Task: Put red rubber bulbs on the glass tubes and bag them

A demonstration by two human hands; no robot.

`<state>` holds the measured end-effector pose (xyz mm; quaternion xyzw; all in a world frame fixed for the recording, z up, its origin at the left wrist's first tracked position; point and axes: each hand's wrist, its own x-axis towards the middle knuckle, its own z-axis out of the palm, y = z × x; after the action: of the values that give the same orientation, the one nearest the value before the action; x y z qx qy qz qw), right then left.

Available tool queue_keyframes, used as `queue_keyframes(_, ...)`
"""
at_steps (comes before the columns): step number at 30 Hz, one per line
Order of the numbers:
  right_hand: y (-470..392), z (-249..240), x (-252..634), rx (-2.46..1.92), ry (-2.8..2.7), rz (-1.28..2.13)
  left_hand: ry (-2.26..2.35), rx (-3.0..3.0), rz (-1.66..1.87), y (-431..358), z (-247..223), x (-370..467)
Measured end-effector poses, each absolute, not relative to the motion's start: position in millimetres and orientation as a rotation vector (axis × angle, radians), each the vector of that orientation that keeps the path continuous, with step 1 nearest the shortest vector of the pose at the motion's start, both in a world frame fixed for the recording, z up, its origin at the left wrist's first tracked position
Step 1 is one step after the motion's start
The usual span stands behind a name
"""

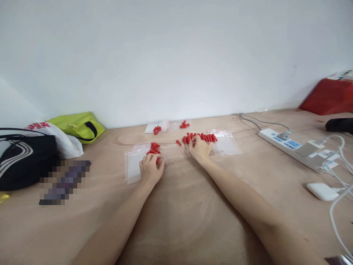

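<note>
My left hand (151, 170) rests at the front of a pile of small red pieces (154, 145). Its fingers curl around one red piece (157, 161), partly hidden by them. The pile lies on clear zip bags (135, 165) with white inside. Thin pale sticks (171, 152) are laid side by side between my hands. My right hand (200, 148) has its fingertips pinched together at a row of red-ended sticks (209, 137); what is between them is hidden. A single red piece (178, 142) lies left of that hand. More clear bags (230, 142) lie to its right.
Near the wall, two groups of red pieces (157, 130) lie on clear bags. A power strip (289, 149) with cables and a white charger (322, 191) lie at right. A red bag (328, 96) stands behind. Black (30, 158) and lime (78, 127) bags sit at left.
</note>
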<state>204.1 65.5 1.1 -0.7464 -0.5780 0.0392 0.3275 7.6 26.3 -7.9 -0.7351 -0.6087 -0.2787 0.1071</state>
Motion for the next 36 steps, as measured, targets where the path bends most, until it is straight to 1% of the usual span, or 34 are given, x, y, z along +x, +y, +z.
queue_keyframes(6,79,-5,195,-2.042,-1.512,0.098,-1.869,-2.097,-0.691,27,-7,5)
queue_keyframes(11,75,-7,197,-1.974,-1.614,0.041,-1.856,-2.086,-0.591,31,-6,3)
queue_keyframes(17,64,-3,188,-1.87,-1.882,0.013,-1.899,-2.078,-0.583,34,-5,-1)
queue_keyframes(23,60,0,179,-2.023,-1.988,-0.012,-1.977,-1.986,-0.468,32,-2,0)
queue_keyframes(30,60,0,174,-2.045,-2.077,-0.009,-1.83,-2.025,-0.289,29,0,4)
queue_keyframes(33,53,-2,176,-1.985,-2.041,-0.072,-1.801,-2.047,-0.3,30,-1,3)
queue_keyframes(36,43,-7,188,-1.834,-1.983,-0.125,-1.767,-2.066,-0.399,30,-2,4)
